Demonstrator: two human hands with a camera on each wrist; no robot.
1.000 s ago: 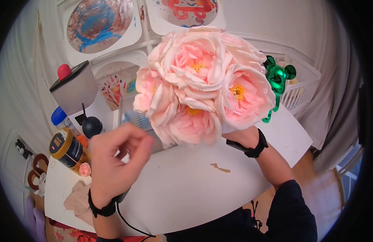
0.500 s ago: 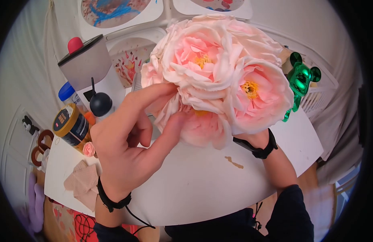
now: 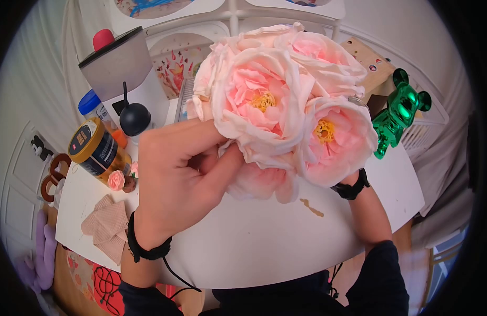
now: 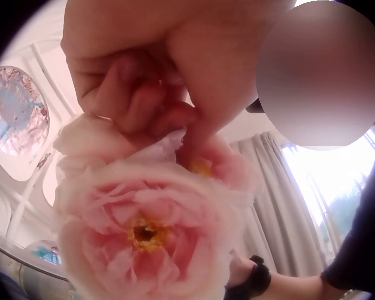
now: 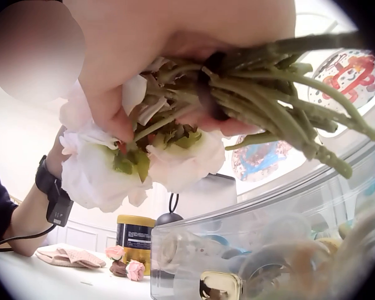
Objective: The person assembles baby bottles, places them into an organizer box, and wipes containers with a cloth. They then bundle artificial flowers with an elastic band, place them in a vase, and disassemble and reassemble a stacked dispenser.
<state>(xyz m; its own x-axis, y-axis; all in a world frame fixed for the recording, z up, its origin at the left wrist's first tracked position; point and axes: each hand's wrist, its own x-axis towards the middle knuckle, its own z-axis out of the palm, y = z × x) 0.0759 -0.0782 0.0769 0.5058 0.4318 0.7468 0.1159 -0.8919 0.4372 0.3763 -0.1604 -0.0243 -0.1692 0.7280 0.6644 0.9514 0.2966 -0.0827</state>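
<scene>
A bunch of large pale pink flowers [image 3: 264, 100] with yellow centres is held up over the table. My left hand [image 3: 183, 176] pinches petals at the bunch's left side; in the left wrist view its curled fingers [image 4: 144, 106] meet the petals above a wide-open bloom [image 4: 147, 234]. Behind the blooms my right hand is mostly hidden in the head view. The right wrist view shows the right hand [image 5: 181, 37] gripping the green stems [image 5: 269, 100], which a dark band circles.
Gold-lidded jar [image 3: 98, 150], small pink flowers [image 3: 116, 180], beige cloth [image 3: 106, 226] and black round object [image 3: 134, 118] stand left. A green shiny bear figure [image 3: 401, 110] is at right. A clear box [image 5: 237, 219] with a gold latch lies below the stems.
My left hand has moved up and right to the flowers and now pinches petals. The bunch has turned slightly, and the camera view has shifted, showing a wooden box behind it.
</scene>
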